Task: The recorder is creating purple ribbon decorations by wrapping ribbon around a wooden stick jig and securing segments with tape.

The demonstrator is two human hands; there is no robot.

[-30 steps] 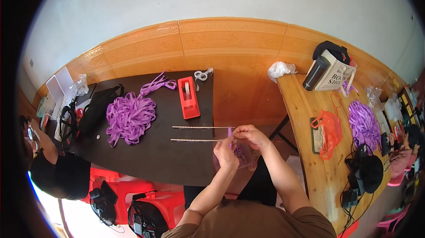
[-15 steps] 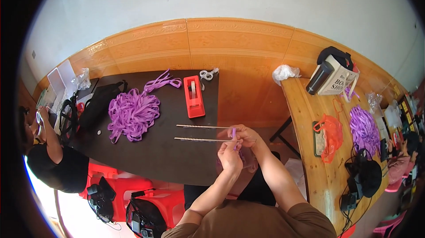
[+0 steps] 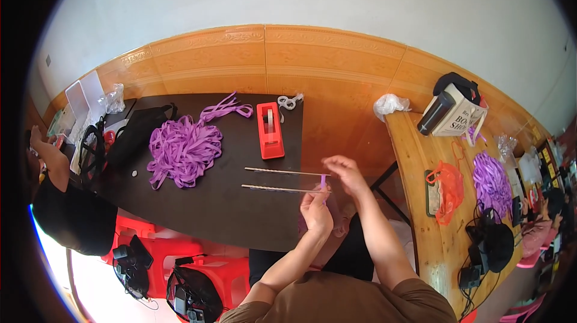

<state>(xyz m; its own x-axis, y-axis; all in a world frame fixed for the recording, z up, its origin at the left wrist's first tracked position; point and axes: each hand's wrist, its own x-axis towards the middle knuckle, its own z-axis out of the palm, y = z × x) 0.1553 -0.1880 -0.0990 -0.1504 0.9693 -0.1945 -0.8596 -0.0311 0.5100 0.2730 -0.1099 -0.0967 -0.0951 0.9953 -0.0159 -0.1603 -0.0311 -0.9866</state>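
Observation:
Two thin rods, a far rod [image 3: 282, 171] and a near rod [image 3: 279, 189], lie side by side over the dark table, their patterned ends pointing left. A short purple ribbon [image 3: 323, 181] spans between their right ends. My left hand [image 3: 317, 212] is closed, pinching the ribbon by the near rod's right end; its fingers hide the exact grip. Just beyond, my right hand [image 3: 347, 174] is raised near the far rod's end, fingers stretched and apart, with nothing visible in them.
On the dark table [image 3: 180, 215] are a purple ribbon heap [image 3: 186, 150], a red tape dispenser [image 3: 270, 132], scissors [image 3: 288, 103] and a black bag [image 3: 139, 136]. A wooden table [image 3: 415, 203] stands right, holding an orange plastic bag [image 3: 448, 187]. Another person [image 3: 72, 215] sits left.
My right hand has let go of the ribbon and rods and moved slightly up and away, its fingers spreading. My left hand stays at the ribbon. The person at left has raised an arm.

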